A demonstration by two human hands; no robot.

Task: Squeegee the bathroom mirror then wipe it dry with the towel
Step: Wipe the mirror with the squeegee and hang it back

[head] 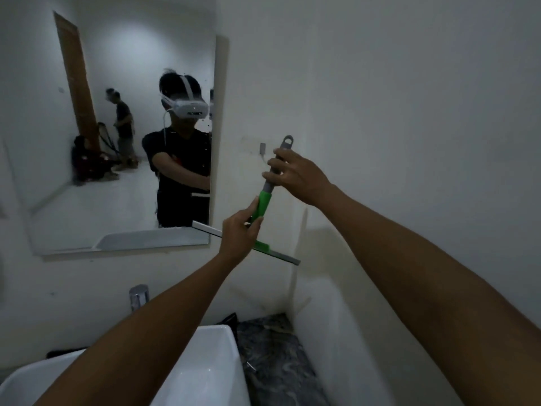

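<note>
The green and grey squeegee (265, 200) is held up in front of the white wall, just right of the mirror (123, 159). My right hand (295, 174) grips the grey upper handle near its hanging loop. My left hand (238, 234) holds the green lower neck just above the blade. The blade (281, 254) slants down to the right, and its left tip overlaps the mirror's lower right corner. No towel is in view.
A white basin (210, 364) sits below, with a chrome tap (139, 297) behind it. A dark marbled counter (278, 358) lies to the basin's right. A small wall hook (262, 148) is beside the handle. The mirror reflects people standing behind me.
</note>
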